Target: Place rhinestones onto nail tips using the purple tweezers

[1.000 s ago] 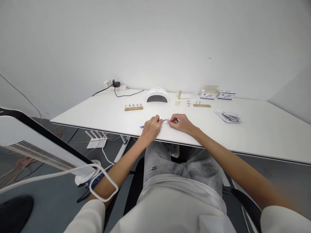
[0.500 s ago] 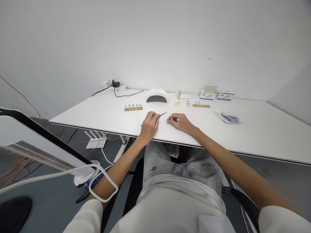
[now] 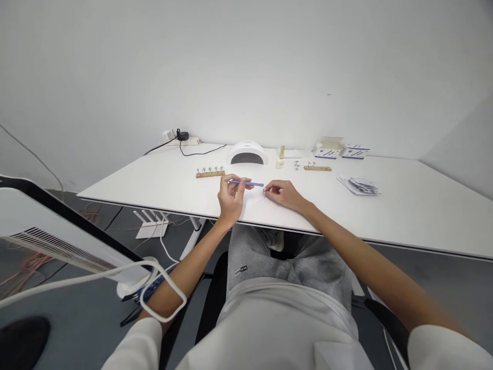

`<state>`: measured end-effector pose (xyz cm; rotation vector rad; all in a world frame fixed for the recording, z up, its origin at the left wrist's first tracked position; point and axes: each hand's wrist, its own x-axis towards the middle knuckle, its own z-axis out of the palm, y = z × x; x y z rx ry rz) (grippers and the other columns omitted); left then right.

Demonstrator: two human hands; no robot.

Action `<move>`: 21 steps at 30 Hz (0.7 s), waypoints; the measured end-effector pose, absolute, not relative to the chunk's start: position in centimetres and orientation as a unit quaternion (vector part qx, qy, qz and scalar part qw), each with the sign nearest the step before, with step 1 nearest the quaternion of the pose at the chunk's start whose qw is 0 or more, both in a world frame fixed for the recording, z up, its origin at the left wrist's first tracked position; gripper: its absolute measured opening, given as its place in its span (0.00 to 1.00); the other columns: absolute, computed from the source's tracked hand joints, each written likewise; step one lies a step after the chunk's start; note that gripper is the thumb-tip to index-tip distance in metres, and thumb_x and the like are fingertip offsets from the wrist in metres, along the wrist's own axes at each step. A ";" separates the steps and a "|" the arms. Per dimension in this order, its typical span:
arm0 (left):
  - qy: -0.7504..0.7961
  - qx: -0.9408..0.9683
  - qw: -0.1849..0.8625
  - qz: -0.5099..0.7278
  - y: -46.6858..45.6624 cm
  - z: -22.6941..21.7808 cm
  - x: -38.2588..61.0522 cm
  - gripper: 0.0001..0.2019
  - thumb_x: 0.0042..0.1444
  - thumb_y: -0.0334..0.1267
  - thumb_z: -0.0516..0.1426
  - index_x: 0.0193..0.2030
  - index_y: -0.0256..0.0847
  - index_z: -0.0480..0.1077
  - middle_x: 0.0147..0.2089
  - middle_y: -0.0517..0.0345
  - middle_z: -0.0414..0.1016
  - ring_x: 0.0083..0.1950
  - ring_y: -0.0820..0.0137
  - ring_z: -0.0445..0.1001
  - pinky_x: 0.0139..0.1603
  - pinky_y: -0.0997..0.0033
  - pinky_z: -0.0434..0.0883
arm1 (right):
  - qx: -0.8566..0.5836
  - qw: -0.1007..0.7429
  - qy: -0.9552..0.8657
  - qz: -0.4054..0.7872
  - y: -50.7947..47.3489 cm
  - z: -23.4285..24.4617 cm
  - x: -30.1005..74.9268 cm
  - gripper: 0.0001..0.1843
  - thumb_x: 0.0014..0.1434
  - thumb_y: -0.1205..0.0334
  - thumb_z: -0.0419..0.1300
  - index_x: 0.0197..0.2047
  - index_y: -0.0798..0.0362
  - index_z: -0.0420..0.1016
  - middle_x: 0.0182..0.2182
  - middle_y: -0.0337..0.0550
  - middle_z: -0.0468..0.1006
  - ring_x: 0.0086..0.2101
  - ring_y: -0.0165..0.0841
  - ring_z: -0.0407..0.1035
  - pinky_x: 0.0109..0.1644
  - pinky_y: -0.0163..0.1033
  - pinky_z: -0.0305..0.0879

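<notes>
My left hand (image 3: 231, 203) pinches a thin purple stick (image 3: 254, 184), which lies nearly level with its tip pointing toward my right hand. My right hand (image 3: 285, 195) grips a small shiny nail stand (image 3: 264, 190) between thumb and fingertips; the fingers hide most of it. A white wipe (image 3: 252, 196) lies on the table beneath and between the hands. Behind my left hand, a wooden bar (image 3: 210, 174) carries several small stands in a row. Another bar (image 3: 318, 168) with a couple of stands lies farther right, and loose stands (image 3: 296, 165) are beside it.
A white nail lamp (image 3: 247, 153) sits at the back of the table. Right of it stand a small bottle (image 3: 280, 163), an open box (image 3: 327, 148) and a second box (image 3: 355, 151). A pile of paper sachets (image 3: 359, 185) lies right. A white fan-like appliance (image 3: 65, 231) is at left.
My left hand has turned over, palm more upward, and the purple stick has swung from slanted to nearly level. My right hand has barely moved.
</notes>
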<state>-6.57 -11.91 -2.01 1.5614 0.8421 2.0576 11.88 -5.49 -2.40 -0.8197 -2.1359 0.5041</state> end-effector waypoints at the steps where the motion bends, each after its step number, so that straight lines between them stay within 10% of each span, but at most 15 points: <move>1: 0.303 0.567 0.207 0.737 -11.9 -2.1 -6.6 0.11 0.60 0.43 0.56 0.41 0.41 0.58 0.37 0.55 0.78 0.32 0.72 0.79 0.37 0.69 0.75 | -0.320 0.389 -0.841 0.197 -5.5 -2.4 11.9 0.05 0.54 0.64 0.61 0.32 0.55 0.78 0.25 0.40 0.76 0.25 0.29 0.63 0.31 0.36 0.61; 21: 0.310 0.696 0.081 0.643 -12.0 -3.2 -6.8 0.05 0.63 0.36 0.53 0.43 0.39 0.66 0.40 0.55 0.75 0.38 0.73 0.78 0.41 0.72 0.74 | -0.304 0.396 -0.843 0.201 -5.3 -2.7 12.0 0.04 0.54 0.63 0.60 0.30 0.55 0.73 0.23 0.39 0.72 0.25 0.29 0.63 0.31 0.36 0.61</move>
